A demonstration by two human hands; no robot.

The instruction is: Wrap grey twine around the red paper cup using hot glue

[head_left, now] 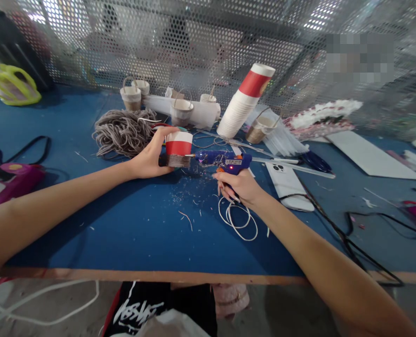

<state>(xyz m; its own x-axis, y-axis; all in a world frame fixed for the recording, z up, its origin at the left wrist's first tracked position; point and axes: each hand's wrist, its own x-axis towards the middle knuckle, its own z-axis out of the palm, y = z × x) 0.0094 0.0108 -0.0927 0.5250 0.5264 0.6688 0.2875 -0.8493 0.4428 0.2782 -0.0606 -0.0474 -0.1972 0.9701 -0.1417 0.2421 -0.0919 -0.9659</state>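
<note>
My left hand (150,157) is wrapped round a red-and-white paper cup (178,146) that stands upside down on the blue table (130,224). Grey cord is wound round the cup's lower part. My right hand (238,186) grips the handle of a blue glue gun (225,160), whose nozzle touches the cup at the cord band. A small red light glows on the gun. A loop of white cord (239,217) lies just under my right wrist.
A pile of grey cord (123,131) lies behind the cup. Behind it are a tilted stack of paper cups (244,100), several small cord-wrapped cup baskets (131,97), a white phone (288,182), black cables (351,234) and perforated metal mesh (208,42).
</note>
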